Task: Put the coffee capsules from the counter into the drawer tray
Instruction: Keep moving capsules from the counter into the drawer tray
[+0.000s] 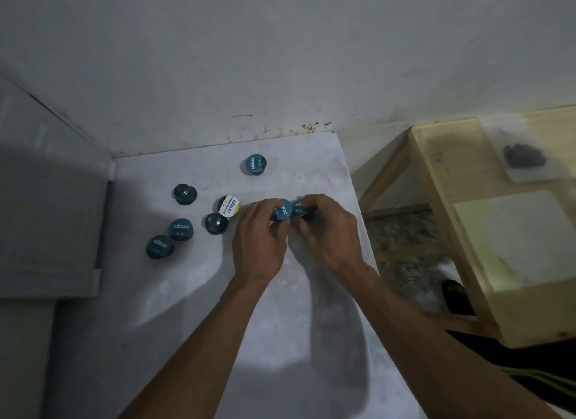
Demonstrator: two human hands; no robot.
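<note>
Several teal coffee capsules lie on the pale counter (280,309). My left hand (260,234) grips one teal capsule (283,212) by its sides. My right hand (327,231) grips a second teal capsule (300,211) right beside it; the two capsules touch. Loose ones sit to the left: a white-lidded capsule (229,206), two lying lid-down (185,193) (215,223), two lid-up (181,229) (159,246), and one further back (255,164). The open wooden drawer (442,206) is on the right, lined with a pale tray sheet (511,231).
A grey wall runs behind the counter. A white cabinet side (53,219) borders the counter on the left. A clear bag with dark contents (523,157) lies at the back of the drawer. A floor gap shows between counter and drawer.
</note>
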